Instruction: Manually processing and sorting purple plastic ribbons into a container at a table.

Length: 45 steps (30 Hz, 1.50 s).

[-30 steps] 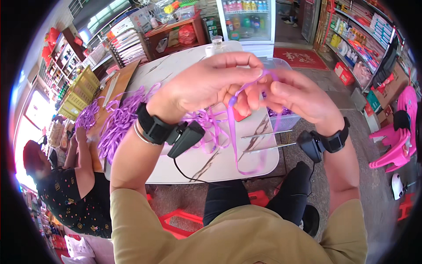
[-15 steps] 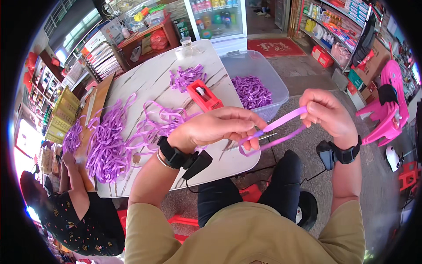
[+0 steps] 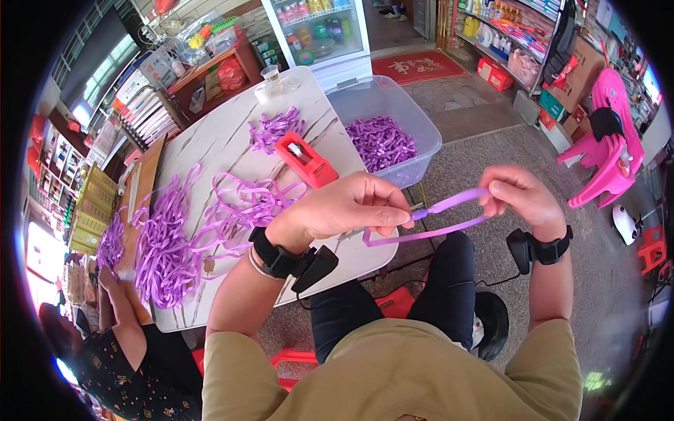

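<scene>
A loop of purple ribbon point(image 3: 460, 202) stretches between my two hands over the table's near right corner. My left hand point(image 3: 358, 207) pinches the loop's left end, where a darker purple knot or joint shows at the fingertips. With thumb and fingers closed, my right hand point(image 3: 523, 198) grips the other end, out past the table edge. On the marble-patterned table point(image 3: 319, 263), a red tape dispenser point(image 3: 307, 161) stands just beyond my left hand. Loose purple ribbons point(image 3: 242, 210) lie to its left, with a larger heap of ribbons point(image 3: 167, 245) farther left.
A small ribbon pile point(image 3: 275, 130) lies behind the dispenser. Beyond the table's right edge, a clear plastic bin point(image 3: 425, 133) holds many short purple pieces. At left a co-worker point(image 3: 116, 351) handles more ribbon. A pink chair point(image 3: 607, 147) stands right, a glass-door fridge point(image 3: 319, 35) behind.
The view has shifted, so the table sits further left. My hands keep hold of the ribbon loop, and its knotted part now shows more clearly beside my left fingertips.
</scene>
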Each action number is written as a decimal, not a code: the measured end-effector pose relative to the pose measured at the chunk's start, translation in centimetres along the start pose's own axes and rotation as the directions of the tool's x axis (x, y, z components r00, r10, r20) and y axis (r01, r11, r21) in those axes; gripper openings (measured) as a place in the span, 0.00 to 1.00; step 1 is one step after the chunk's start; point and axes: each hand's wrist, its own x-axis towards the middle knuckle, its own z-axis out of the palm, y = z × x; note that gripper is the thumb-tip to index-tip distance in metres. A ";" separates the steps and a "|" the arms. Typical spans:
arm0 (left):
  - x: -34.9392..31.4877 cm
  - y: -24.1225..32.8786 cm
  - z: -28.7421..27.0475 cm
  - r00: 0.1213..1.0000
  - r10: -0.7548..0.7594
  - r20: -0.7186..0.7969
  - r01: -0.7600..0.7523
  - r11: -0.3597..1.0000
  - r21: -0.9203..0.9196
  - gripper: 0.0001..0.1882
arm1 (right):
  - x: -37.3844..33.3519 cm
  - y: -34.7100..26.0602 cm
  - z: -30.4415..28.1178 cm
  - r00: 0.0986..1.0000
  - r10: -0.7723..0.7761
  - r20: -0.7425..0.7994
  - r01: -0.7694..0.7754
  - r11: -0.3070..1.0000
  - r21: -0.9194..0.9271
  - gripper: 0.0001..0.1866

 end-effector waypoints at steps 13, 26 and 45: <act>1.7 0.9 1.2 1.000 0.010 -0.013 -0.009 1.000 0.011 0.08 | 2.0 -0.8 3.5 0.970 -0.054 0.238 0.004 0.979 0.205 0.13; 0.1 -4.0 -2.1 0.923 0.272 -0.274 -0.303 0.950 -0.079 0.13 | 1.3 0.7 0.1 0.998 -0.045 -0.040 0.056 0.947 0.318 0.12; -1.4 -7.6 -4.2 0.750 0.541 -0.381 -0.661 0.643 -0.387 0.16 | -1.3 4.2 -2.7 0.981 0.050 -0.188 0.041 0.891 0.452 0.13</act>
